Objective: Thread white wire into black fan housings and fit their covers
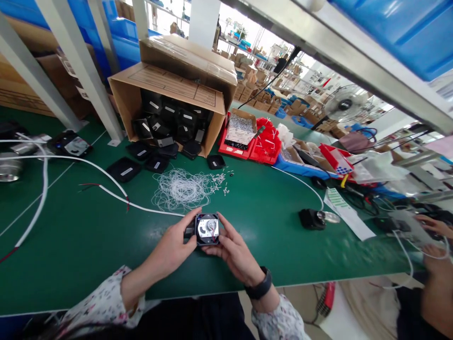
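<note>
Between my two hands is a small square black housing (pixel 207 230) with a silvery plate and thin red wires inside, its open side facing up. My left hand (pixel 177 244) grips its left edge, with fingers and thumb closed on it. My right hand (pixel 235 248) holds the right side, thumb near the lower right corner. A white cable (pixel 155 210) runs from the left towards the housing; where it ends is hidden by my left hand. Just beyond lie a tangle of thin clear strands (pixel 183 190) and scattered small screws (pixel 218 182).
A cardboard box (pixel 171 82) of black covers stands at the back, with loose covers (pixel 123 169) before it. Red bins (pixel 265 141) and a blue tray (pixel 304 165) are behind right. A black device (pixel 312 219) sits to the right. Another person's hand (pixel 433 225) is far right.
</note>
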The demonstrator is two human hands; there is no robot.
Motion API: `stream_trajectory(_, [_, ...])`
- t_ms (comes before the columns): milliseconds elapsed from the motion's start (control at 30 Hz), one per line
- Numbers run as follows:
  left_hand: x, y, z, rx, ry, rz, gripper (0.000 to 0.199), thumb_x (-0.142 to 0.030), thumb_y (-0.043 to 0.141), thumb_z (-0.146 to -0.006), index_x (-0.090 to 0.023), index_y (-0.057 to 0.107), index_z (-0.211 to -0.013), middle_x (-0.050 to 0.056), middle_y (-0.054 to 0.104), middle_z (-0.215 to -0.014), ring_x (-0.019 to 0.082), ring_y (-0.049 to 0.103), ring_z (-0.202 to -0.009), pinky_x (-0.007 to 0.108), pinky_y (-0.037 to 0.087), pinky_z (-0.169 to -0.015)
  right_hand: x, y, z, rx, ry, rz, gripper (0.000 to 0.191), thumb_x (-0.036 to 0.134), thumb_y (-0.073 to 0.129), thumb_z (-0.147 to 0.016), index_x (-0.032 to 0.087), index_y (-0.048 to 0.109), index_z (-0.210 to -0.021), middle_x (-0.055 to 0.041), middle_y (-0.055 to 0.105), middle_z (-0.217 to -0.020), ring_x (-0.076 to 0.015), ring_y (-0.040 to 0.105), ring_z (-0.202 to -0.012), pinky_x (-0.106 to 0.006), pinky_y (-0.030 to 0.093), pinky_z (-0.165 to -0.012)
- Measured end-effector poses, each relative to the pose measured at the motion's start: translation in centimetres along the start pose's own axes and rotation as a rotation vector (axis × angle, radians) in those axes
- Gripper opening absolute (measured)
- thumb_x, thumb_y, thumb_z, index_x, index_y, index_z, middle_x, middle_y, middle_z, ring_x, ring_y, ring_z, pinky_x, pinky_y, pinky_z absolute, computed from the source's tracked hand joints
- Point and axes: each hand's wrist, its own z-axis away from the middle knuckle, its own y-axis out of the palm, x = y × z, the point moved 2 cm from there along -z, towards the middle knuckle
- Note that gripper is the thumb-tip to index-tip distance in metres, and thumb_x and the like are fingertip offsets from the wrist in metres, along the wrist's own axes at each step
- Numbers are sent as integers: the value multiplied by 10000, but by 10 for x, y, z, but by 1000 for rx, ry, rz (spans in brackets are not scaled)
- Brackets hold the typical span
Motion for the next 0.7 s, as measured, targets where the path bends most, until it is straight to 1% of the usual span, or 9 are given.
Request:
stream_trajectory(133, [-5,5,3,-21,-26,-32,676,-198,439,-718,-189,350,-1388,48,461,-1375,229,442,-1254,423,326,-1101,-1,-2,-2,16,26,9,845,317,709,-752,200,216,-1428,-110,604,-1146,-204,681,-809,-349,513,-791])
stream_trajectory(233, [-8,8,4,-48,-48,-50,700,-211,436,-701,-157,338,-1392,72,457,-1374,237,447,-1248,426,338,-1091,-5,-4,-4,1,7,35,817,353,691,-776,196,226,-1429,-94,628,-1081,-191,681,-770,-343,521,-768])
stream_trajectory(333, [-9,12,6,-72,-41,-68,703,-226,445,-715,-161,316,-1403,75,446,-1382,236,440,-1255,422,340,-1091,-6,-6,-5,-15,-11,57,801,384,673,-798,192,227,-1435,-79,644,-1006,-178,678,-740,-342,526,-759])
stream_trajectory(400, [-8,13,8,-81,-36,-79,709,-238,461,-729,-168,294,-1415,75,433,-1393,238,432,-1263,424,338,-1093,-5,-6,-4,6,-2,38,829,361,694,-779,193,221,-1439,-88,636,-1044,-177,677,-765,-340,525,-776])
stream_trajectory(533, [-7,15,9,-82,-34,-91,717,-247,477,-737,-171,279,-1422,81,413,-1409,249,420,-1275,427,339,-1093,-1,-5,-1,72,16,-1,886,270,746,-712,225,233,-1433,-108,582,-1200,-164,669,-813,-320,520,-800])
stream_trajectory(700, [-6,15,8,-95,-22,-114,720,-242,467,-734,-159,276,-1422,88,406,-1415,253,423,-1272,432,343,-1091,0,-5,-3,68,-10,21,835,244,744,-705,230,281,-1400,-97,581,-1197,-140,662,-765,-299,523,-756])
